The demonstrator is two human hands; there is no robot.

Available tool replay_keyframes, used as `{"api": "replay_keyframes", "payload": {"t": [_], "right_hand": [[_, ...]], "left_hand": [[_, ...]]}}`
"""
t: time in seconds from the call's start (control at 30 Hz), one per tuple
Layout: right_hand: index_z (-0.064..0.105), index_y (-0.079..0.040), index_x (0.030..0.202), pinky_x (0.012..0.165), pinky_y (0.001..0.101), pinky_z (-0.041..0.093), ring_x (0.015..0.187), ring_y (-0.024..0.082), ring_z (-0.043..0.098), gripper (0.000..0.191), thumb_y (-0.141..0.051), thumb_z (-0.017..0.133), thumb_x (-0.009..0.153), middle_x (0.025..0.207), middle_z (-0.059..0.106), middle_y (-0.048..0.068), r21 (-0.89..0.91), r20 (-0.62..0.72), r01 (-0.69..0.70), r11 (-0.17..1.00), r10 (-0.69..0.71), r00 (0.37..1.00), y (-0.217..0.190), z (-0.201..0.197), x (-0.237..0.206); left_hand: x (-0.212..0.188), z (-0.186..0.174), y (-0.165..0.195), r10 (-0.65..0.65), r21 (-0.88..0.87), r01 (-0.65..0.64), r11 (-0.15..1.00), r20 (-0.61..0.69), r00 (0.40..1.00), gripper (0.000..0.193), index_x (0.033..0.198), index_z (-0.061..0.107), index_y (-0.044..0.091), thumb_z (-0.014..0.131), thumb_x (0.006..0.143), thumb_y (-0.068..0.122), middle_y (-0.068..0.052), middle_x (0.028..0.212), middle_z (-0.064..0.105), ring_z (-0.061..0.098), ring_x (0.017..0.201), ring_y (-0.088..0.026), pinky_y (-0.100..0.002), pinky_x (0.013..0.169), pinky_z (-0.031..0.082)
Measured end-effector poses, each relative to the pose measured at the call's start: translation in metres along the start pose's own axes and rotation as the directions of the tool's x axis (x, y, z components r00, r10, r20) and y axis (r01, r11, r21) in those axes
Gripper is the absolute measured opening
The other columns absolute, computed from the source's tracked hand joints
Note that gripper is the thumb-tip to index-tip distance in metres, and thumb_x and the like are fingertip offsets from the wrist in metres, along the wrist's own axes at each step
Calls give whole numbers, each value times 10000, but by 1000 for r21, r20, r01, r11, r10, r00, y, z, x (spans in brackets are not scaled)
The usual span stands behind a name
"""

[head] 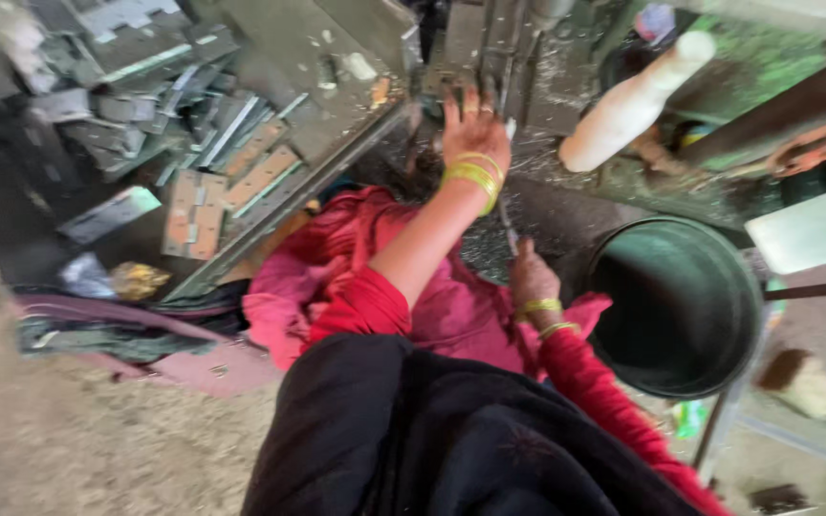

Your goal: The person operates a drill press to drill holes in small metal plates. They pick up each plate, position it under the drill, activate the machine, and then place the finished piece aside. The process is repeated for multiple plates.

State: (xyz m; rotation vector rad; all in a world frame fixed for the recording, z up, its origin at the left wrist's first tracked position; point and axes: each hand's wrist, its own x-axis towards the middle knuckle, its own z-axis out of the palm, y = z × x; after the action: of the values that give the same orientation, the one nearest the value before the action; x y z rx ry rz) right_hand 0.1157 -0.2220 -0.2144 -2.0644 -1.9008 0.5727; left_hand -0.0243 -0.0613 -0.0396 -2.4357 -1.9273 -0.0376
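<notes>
metal hinges, dark bucket, white handle

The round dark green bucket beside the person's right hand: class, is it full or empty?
As far as can be seen, empty. The bucket stands upright with its mouth open, and its inner wall shows bare down into shadow; the very bottom is too dark to tell.

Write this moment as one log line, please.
left hand: reaching up to the machine | right hand: closed on a thin rod | dark bucket beside right hand | metal hinges at left

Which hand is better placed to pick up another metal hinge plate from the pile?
Probably the left hand: it is stretched forward at the machine, nearer the hinge plates on its side. The right hand sits back, gripping a thin rod beside the green bucket.
</notes>
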Motion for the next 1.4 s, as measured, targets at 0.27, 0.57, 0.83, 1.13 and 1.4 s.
{"api": "replay_keyframes", "payload": {"t": [0.27,0.57,0.83,1.13,1.4], "right_hand": [[460,-55,1240,795,589,530,953,494,684,382,-291,610,980,990,708,289,-115,69,-91,989,100,993,7,-28,14],[464,-37,1252,810,601,505,983,518,654,450,-274,654,920,1008,693,321,34,189,-123,992,114,975,9,-15,21],[490,-8,1266,778,582,529,937,504,672,497,-363,631,947,1006,697,303,23,22,-55,998,55,998,6,-26,11],[540,-39,1183,798,579,535,924,497,690,361,-352,586,1010,977,709,277,9,60,-69,998,68,996,12,-40,32],[497,-31,1237,718,605,512,877,521,667,498,-356,674,904,921,693,298,131,-16,-4,991,6,1000,12,-26,28]], "left_hand": [[14,-19,-4,-3,50,-8,999,216,976,480,1482,491,100,352,1049,253,-95,1716,143,78,1577,-326,-597,1226,31],[5,-19,-1,18,54,-22,998,64,998,470,1478,480,69,390,1029,175,-113,1654,289,128,1548,-336,-618,1220,-8],[21,-41,12,21,160,-66,985,271,962,375,1347,649,69,523,996,108,-170,1685,295,116,1587,-347,-609,1257,-2],[42,-47,13,12,189,-89,978,374,927,468,1390,605,69,566,930,-4,-150,1719,154,47,1592,-356,-612,1235,-26],[60,-31,18,-24,101,15,995,94,995,590,1515,423,71,507,931,66,-128,1658,195,59,1534,-343,-629,1225,3]]}}
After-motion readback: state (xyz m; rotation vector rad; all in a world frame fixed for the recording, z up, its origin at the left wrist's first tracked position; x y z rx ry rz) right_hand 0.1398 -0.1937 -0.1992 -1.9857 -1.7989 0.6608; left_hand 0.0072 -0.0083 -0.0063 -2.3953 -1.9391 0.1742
